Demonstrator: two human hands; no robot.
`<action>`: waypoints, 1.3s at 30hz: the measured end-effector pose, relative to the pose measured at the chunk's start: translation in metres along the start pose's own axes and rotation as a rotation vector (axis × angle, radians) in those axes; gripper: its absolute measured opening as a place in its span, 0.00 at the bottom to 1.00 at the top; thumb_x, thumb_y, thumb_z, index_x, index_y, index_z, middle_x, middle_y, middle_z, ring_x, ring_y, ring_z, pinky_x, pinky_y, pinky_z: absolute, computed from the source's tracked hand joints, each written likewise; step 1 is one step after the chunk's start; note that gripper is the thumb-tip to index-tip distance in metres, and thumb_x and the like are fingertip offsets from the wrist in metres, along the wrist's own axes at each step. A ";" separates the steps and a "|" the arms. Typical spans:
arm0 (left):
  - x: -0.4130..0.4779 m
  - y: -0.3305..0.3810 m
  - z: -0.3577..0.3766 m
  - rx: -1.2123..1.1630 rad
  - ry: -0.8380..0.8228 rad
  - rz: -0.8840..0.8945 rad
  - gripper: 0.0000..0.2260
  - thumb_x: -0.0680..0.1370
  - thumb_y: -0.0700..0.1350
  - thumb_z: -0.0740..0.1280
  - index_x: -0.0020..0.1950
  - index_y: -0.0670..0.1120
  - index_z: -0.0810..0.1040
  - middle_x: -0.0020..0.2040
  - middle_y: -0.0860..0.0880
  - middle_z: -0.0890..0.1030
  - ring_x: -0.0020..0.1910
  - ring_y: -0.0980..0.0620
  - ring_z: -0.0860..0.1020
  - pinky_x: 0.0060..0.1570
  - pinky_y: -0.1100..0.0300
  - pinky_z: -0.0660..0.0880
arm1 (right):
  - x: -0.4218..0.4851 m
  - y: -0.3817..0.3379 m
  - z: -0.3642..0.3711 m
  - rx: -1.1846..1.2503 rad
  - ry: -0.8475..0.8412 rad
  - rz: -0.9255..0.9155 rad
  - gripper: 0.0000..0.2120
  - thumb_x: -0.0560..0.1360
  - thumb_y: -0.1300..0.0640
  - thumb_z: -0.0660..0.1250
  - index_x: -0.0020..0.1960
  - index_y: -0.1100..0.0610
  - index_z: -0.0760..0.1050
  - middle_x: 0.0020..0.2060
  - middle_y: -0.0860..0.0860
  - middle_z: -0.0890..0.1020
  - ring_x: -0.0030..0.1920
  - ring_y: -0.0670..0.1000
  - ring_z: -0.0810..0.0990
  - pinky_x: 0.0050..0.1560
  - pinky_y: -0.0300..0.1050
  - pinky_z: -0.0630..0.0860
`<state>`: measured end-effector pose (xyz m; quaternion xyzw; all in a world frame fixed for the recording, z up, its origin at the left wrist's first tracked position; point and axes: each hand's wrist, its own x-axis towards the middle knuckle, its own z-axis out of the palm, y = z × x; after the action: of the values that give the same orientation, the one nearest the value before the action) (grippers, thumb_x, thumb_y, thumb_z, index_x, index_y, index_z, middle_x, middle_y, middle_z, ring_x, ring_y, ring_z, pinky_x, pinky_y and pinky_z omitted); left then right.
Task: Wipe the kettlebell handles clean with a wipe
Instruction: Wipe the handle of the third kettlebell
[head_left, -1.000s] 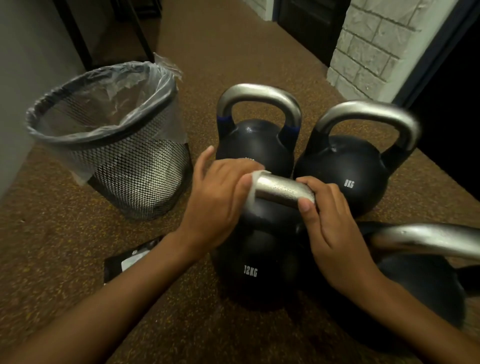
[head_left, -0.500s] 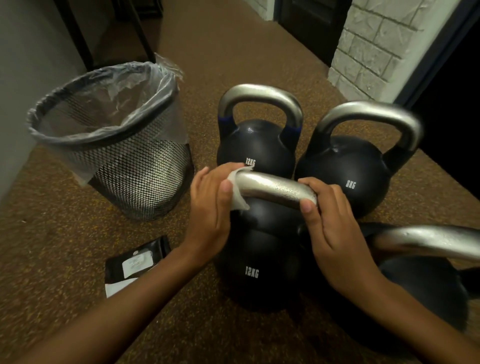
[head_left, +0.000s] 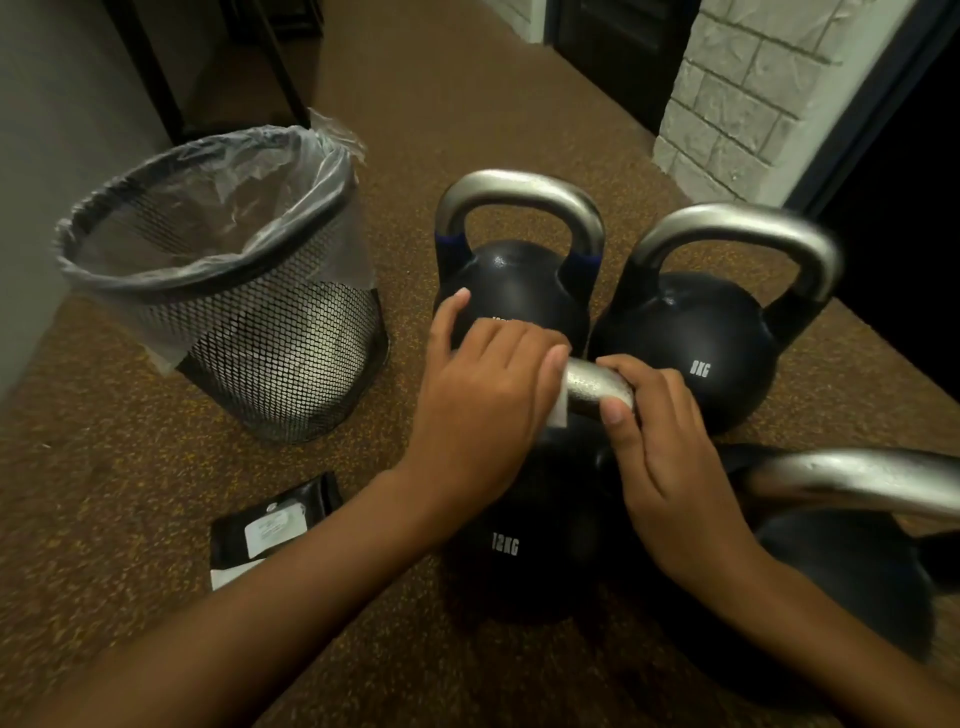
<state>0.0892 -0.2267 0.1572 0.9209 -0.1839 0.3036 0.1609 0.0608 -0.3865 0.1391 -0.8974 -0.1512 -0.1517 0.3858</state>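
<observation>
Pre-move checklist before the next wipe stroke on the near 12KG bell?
1. Left hand holds wipe on handle: ok.
2. Right hand grips handle, steadying it: ok.
3. Handle fully wiped: cannot tell, hands cover most of it.
4. Bin open and upright for the used wipe: ok.
5. Spare wipe pack on floor near left forearm: ok.

Near kettlebell (head_left: 519, 561): black body, white "12KG" lettering, silver handle (head_left: 597, 387). Rear-left kettlebell (head_left: 514, 296): black, blue bands at handle base. Rear-right kettlebell (head_left: 685, 343): black, white lettering. Wipe (head_left: 557, 413): white. Bin (head_left: 280, 353): black mesh, clear liner (head_left: 218, 208). Packet (head_left: 270, 530): black, white label. Floor (head_left: 130, 493): brown, yellow-speckled. Wall (head_left: 737, 93): white brick pattern.
</observation>
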 end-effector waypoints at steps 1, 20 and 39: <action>-0.001 0.004 0.000 0.044 -0.010 0.023 0.19 0.82 0.48 0.48 0.51 0.47 0.79 0.46 0.51 0.82 0.49 0.51 0.79 0.70 0.48 0.56 | 0.000 0.000 -0.001 0.007 -0.007 0.005 0.18 0.79 0.41 0.46 0.64 0.44 0.63 0.50 0.40 0.68 0.53 0.42 0.69 0.53 0.27 0.63; -0.048 -0.047 0.006 -0.684 -0.072 -0.332 0.20 0.80 0.57 0.51 0.70 0.51 0.64 0.68 0.55 0.70 0.68 0.59 0.69 0.67 0.57 0.67 | 0.000 0.000 -0.001 0.026 -0.003 0.004 0.20 0.79 0.42 0.47 0.65 0.47 0.65 0.50 0.41 0.68 0.54 0.42 0.69 0.55 0.26 0.61; -0.053 -0.051 0.012 -0.613 0.122 -0.268 0.21 0.72 0.46 0.68 0.64 0.45 0.68 0.63 0.52 0.74 0.65 0.61 0.72 0.65 0.61 0.69 | 0.000 0.001 0.002 0.009 0.016 -0.001 0.19 0.79 0.43 0.47 0.65 0.48 0.65 0.52 0.43 0.69 0.54 0.43 0.69 0.55 0.27 0.61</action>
<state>0.0775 -0.1740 0.1060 0.8258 -0.1342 0.2648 0.4795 0.0611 -0.3857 0.1375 -0.8945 -0.1492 -0.1582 0.3907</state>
